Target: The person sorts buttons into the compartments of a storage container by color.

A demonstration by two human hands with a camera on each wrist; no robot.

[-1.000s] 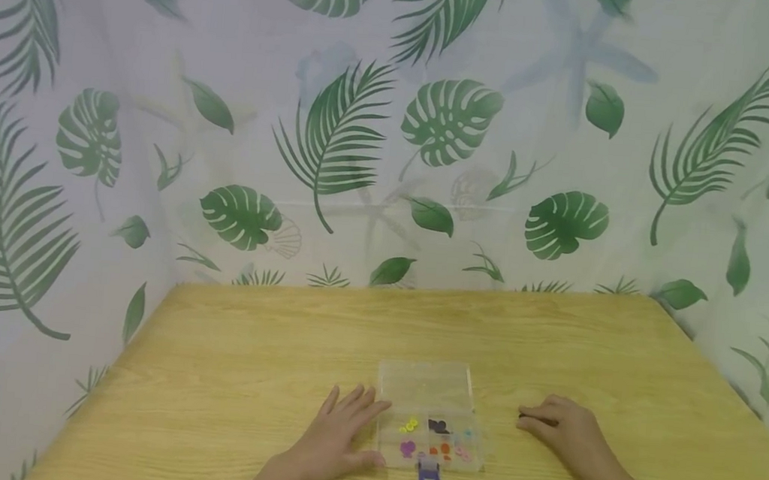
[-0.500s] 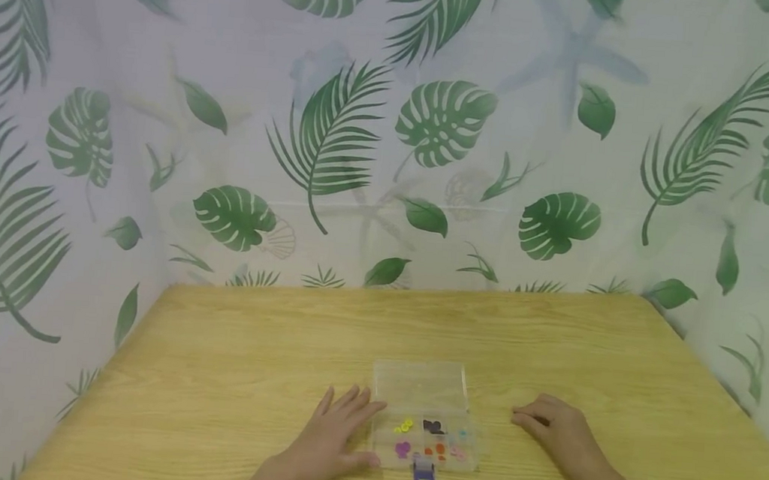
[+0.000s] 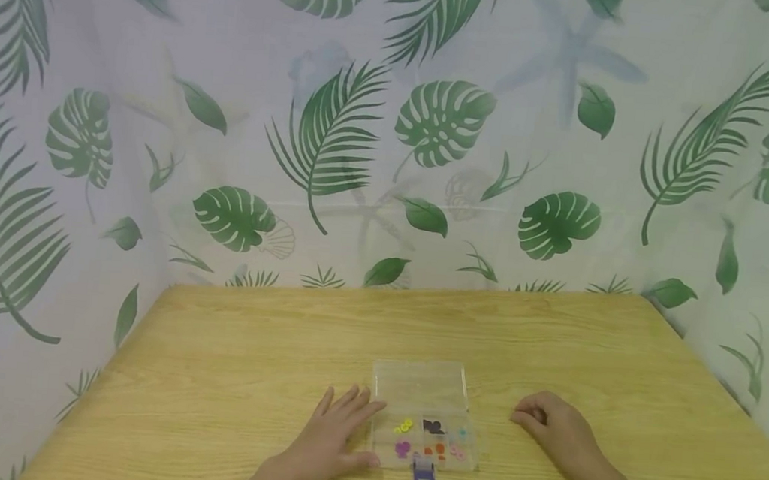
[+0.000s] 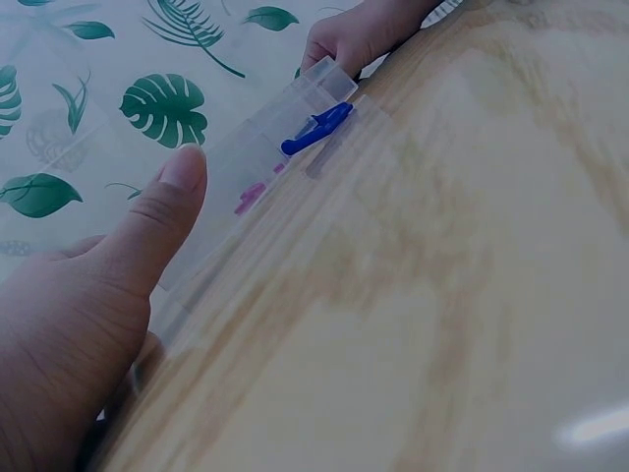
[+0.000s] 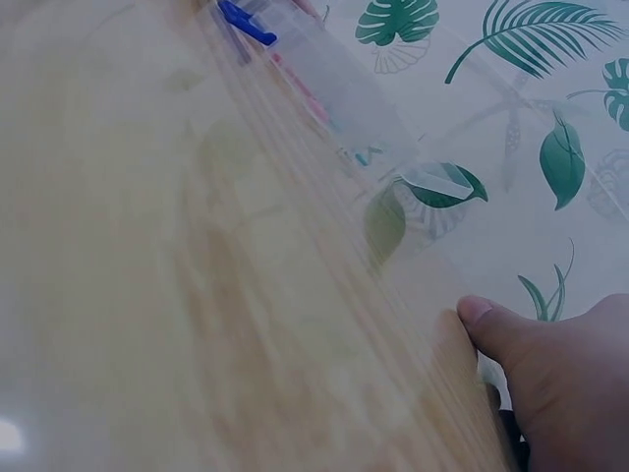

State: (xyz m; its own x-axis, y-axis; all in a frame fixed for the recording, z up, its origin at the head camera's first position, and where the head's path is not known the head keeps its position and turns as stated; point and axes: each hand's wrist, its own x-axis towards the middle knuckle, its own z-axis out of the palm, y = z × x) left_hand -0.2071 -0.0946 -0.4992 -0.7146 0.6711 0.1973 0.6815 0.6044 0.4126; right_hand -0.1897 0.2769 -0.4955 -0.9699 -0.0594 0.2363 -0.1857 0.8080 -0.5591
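A clear plastic compartment box (image 3: 418, 382) stands on the table with its lid raised at the back and a blue latch (image 3: 423, 473) at its front. Small pieces lie sorted by colour inside: yellow pieces (image 3: 404, 425), black pieces (image 3: 434, 427), purple pieces (image 3: 403, 449), orange pieces (image 3: 439, 450), pink pieces (image 3: 457, 452) and a light blue piece (image 3: 463, 432). My left hand (image 3: 331, 439) is spread flat against the box's left side, thumb and index finger at its edge. To the right of the box, my right hand (image 3: 559, 427) has curled fingers, thumb meeting index finger; nothing shows between them.
The wooden table (image 3: 268, 336) reaches back to a leaf-patterned cloth (image 3: 364, 155) that hangs behind it and along both sides. Bare wood surrounds the box and both hands.
The head view has shifted slightly. A dark strip between my right thumb and fingers no longer shows, and those fingers are more rounded. The left hand keeps its place beside the box.
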